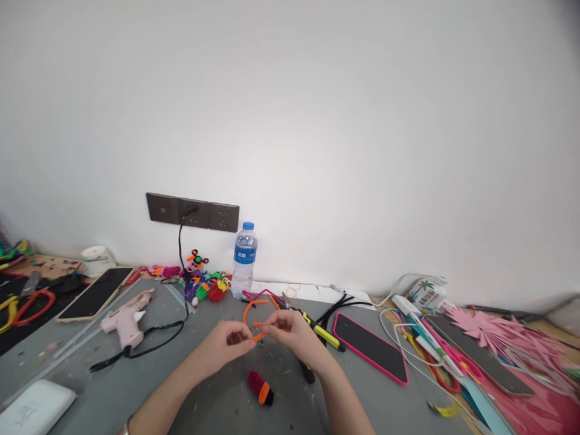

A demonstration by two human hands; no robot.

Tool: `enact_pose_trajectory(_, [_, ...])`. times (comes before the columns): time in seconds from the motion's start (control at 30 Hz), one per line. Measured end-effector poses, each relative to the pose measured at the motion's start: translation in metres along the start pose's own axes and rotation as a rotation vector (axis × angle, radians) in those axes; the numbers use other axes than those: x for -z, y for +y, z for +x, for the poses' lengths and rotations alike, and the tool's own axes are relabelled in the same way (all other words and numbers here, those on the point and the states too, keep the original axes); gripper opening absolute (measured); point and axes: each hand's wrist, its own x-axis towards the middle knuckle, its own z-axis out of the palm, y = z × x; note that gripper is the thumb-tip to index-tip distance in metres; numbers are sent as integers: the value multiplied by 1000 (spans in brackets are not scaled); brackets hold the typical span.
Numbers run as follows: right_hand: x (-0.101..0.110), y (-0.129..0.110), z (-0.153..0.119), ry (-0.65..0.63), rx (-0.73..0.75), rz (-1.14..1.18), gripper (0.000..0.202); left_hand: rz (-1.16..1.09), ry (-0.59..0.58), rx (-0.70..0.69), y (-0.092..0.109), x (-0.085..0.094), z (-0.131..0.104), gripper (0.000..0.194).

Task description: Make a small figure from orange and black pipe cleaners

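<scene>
Centrally, an orange pipe cleaner (259, 336) is pinched between the fingertips of the left hand (229, 343) and the right hand (295, 332), above the gray tabletop (226, 402); its short exposed length runs crosswise between them, neither hand clearly nearer. Whether the orange loop (245, 312) behind belongs to it cannot be determined. Toward the near edge, a magenta, orange and black pipe-cleaner piece (258, 386) lies diagonally, far-left to near-right.
</scene>
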Motion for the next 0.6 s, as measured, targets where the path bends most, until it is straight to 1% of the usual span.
enact_pose_trajectory(0.07, [0, -2, -1, -19, 1, 21, 17, -21, -31, -4, 1, 0, -1, 26])
enact_pose_trajectory(0.2, [-1, -1, -2, -38, 5, 26, 16, -84, -11, -17, 3, 2, -3, 23])
enact_pose_trajectory(0.33, [0, 1, -3, -57, 7, -55, 17, -145, 2, 6, 7, 6, -4, 26])
enact_pose_trajectory(0.43, [0, 0, -5, -85, 4, -92, 20, -166, 15, -6, 9, 8, -5, 27])
enact_pose_trajectory(0.5, [-2, -2, -5, -124, -20, -44, 25, -180, 49, -30, 9, 8, -5, 27])
enact_pose_trajectory(0.6, [-10, -5, -5, -176, -50, 86, 32, -205, 142, -89, 9, 5, -3, 27])
